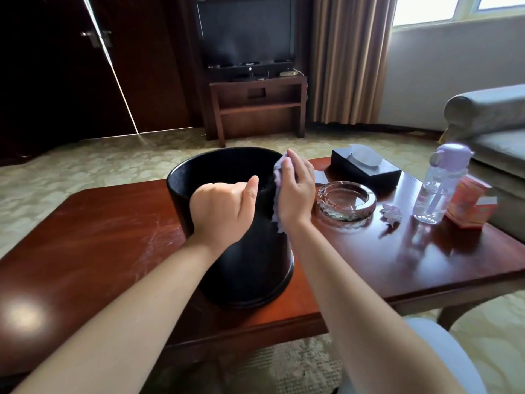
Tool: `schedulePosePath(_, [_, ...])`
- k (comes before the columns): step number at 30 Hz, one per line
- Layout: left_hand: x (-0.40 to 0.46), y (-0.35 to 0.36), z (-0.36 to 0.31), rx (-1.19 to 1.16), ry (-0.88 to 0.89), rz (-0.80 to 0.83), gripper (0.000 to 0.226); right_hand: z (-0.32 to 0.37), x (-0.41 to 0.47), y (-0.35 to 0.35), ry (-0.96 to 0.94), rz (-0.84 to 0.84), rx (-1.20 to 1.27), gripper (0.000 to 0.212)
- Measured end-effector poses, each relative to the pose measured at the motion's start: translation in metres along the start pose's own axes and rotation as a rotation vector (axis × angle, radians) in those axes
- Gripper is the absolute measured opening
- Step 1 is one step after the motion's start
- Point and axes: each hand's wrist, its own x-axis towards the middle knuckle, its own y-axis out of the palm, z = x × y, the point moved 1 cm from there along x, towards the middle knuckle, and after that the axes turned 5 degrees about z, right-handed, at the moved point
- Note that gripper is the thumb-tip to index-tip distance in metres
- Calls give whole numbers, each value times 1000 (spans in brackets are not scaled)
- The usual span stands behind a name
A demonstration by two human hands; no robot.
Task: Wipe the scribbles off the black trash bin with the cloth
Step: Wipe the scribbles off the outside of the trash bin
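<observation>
The black trash bin (244,268) stands upright on the red-brown coffee table (93,237), round and open at the top. My left hand (224,213) grips its near rim, thumb up along the edge. My right hand (295,191) presses a pale purple cloth (277,172) flat against the bin's right outer side, near the rim. The cloth's lower end hangs out below my palm. I cannot see any scribbles; my hands and the cloth cover that part of the bin.
Right of the bin sit a glass ashtray (346,201), a black tissue box (366,166), a clear bottle with a purple lid (439,183), an orange box (468,206) and a small crumpled purple scrap (392,213). A sofa (494,129) stands at far right.
</observation>
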Motion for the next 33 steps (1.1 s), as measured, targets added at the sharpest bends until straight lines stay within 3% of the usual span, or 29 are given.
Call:
schedulePosePath(3, [0, -1, 1, -29, 25, -2, 41, -45, 5, -13, 414, -7, 94, 29])
schedulePosePath(5, [-3, -1, 4, -46, 37, -19, 46, -73, -24, -16, 532, -27, -9, 37])
schedulePosePath(7, [-5, 0, 8, -68, 7, -18, 59, -82, -56, -15, 442, -116, 2, 37])
schedulePosePath(10, [-6, -1, 8, -107, -54, 13, 73, -49, -71, -3, 116, -167, 27, 34])
schedulePosePath(15, [-1, -14, 2, -288, -201, -11, 52, 1, -54, 7, -571, -39, -218, 32])
schedulePosePath(17, [-1, -15, 1, -363, -214, -13, 52, -1, -48, 1, -722, 23, -320, 27])
schedulePosePath(19, [-1, -15, 1, -398, -202, -30, 48, -5, -37, -5, -731, 21, -364, 26])
schedulePosePath(22, [-1, -15, 4, -431, -193, -41, 38, -10, -11, -11, -439, 19, -147, 30])
schedulePosePath(24, [-1, -14, 4, -427, -195, -32, 35, -8, -7, -12, -378, 8, -100, 30])
schedulePosePath(29, [-2, -12, 3, -395, -196, -48, 35, -6, -63, 3, -760, 95, -365, 18])
schedulePosePath(31, [-3, -12, 4, -399, -188, -47, 38, -9, -55, 5, -811, 178, -419, 15])
schedulePosePath(33, [-2, -12, 5, -411, -177, -31, 38, -12, -38, -3, -749, 178, -367, 18])
